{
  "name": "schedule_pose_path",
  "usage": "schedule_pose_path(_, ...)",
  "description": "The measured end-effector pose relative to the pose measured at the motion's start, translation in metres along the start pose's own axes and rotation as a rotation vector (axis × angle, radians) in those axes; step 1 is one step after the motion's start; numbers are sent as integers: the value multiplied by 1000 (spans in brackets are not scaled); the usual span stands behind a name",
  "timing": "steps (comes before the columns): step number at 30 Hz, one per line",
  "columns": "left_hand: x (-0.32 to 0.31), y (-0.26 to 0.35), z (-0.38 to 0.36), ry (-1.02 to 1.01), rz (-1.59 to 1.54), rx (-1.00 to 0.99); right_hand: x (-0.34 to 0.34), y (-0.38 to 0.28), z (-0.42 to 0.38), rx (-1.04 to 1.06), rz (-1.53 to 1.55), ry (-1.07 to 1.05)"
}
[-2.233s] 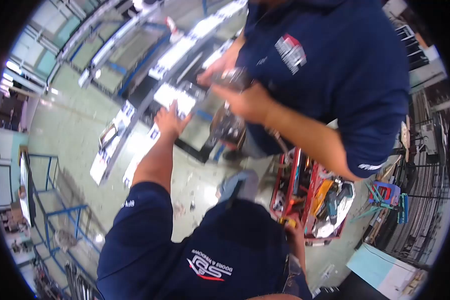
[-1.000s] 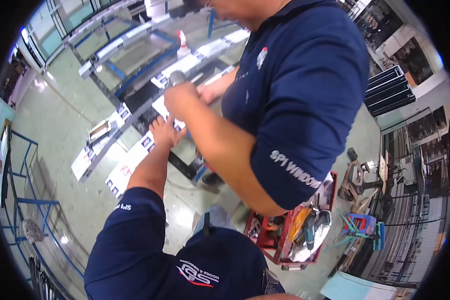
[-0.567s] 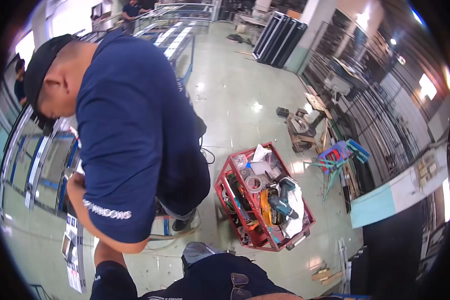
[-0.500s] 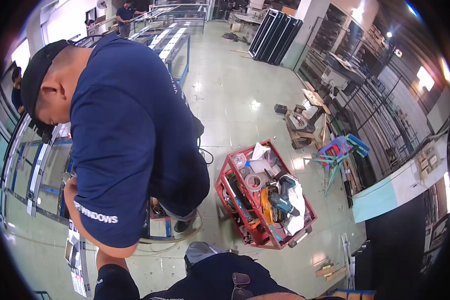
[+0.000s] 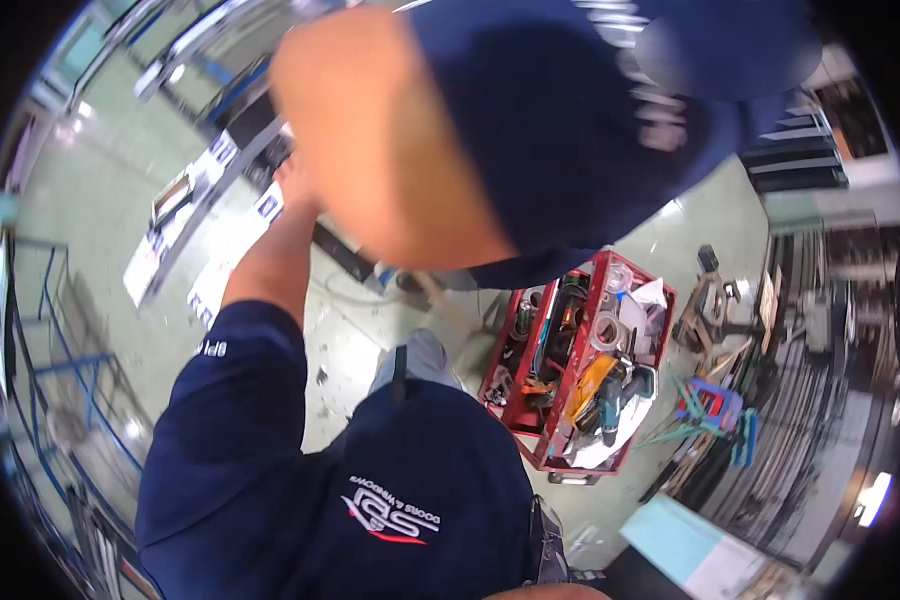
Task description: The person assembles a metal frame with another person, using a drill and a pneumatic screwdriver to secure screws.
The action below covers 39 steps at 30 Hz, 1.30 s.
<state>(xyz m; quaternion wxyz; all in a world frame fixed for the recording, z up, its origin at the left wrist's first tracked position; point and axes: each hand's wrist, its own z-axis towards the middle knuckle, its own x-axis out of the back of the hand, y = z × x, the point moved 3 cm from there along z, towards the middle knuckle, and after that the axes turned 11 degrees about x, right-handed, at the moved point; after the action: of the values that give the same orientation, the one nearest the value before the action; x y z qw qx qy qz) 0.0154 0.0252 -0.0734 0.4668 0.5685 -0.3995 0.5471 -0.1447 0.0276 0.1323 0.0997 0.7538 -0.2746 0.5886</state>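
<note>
My left hand [image 5: 295,186] reaches forward beside a long grey metal profile [image 5: 208,205]. A co-worker's bare arm [image 5: 370,130] covers part of this hand, and blur smears its fingers, so its grip does not show. White strips with dark printed marks [image 5: 238,240] lie along the profile. A dark fitting or tool, too blurred to name, sits near my fingertips. Only a sliver of bare skin, probably my right forearm, shows at the bottom edge; my right hand is out of sight.
The co-worker's dark blue shirt [image 5: 560,130] fills the upper middle, very close. Right of centre stands a red tool cart [image 5: 545,455] carrying a cordless drill [image 5: 610,405] and tape rolls. Blue metal frames [image 5: 75,365] stand at left, a small stool [image 5: 710,405] at right.
My view has tipped down and turned, so my left arm and torso show more. The co-worker's arm and shirt now fill the top, and the cart appears farther right.
</note>
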Motion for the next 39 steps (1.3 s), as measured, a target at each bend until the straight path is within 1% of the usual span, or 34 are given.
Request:
schedule_pose_path(4,20,12,-5,-11,-60,19,56,10,45,50,-156,-202)
schedule_pose_path(5,15,10,-1,-29,-13,15,64,10,55,60,-184,-252)
schedule_pose_path(6,13,9,0,-45,35,10,70,11,65,68,-202,-296)
schedule_pose_path(9,30,15,-4,-105,-22,50,83,19,89,74,-238,-410)
schedule_pose_path(12,28,14,-5,-82,-32,44,85,27,106,64,-244,-501)
schedule_pose_path(13,28,13,-5,-38,-29,36,84,28,111,58,-244,-520)
schedule_pose_path(14,28,13,-5,-40,-42,46,82,30,115,51,-240,-541)
schedule_pose_path(16,29,13,-5,-101,-54,51,80,35,118,30,-241,-569)
schedule_pose_path(18,31,13,-6,-105,-64,54,81,39,119,4,-233,-578)
schedule_pose_path(19,32,13,-5,-110,-63,50,83,36,119,92,-403,-531)
schedule_pose_path(21,31,13,-5,-99,-54,49,83,37,122,75,-417,-532)
schedule_pose_path(23,30,13,-5,-93,-43,43,68,36,133,53,-424,-533)
schedule_pose_path(24,30,14,-5,-102,-47,47,55,37,140,-170,-453,-535)
schedule_pose_path(26,31,15,-4,-107,-44,47,62,42,132,-397,-473,-528)
schedule_pose_path(28,31,15,-5,-103,-55,55,92,28,105,-2,-359,-460)
schedule_pose_path(29,31,15,-5,-98,-47,51,93,28,104,-5,-356,-450)
schedule_pose_path(31,30,14,-6,-82,-51,46,87,29,105,-74,-253,-480)
schedule_pose_path(32,30,14,-6,-80,-46,38,77,19,110,-79,-249,-474)
schedule_pose_path(33,31,14,-6,-74,-47,41,70,-2,109,-274,-518,-430)
schedule_pose_path(35,29,15,-5,-44,-56,38,71,-4,104,-478,-793,-383)
schedule_pose_path(39,27,14,-3,-56,-60,28,69,28,114,-43,-617,-443)
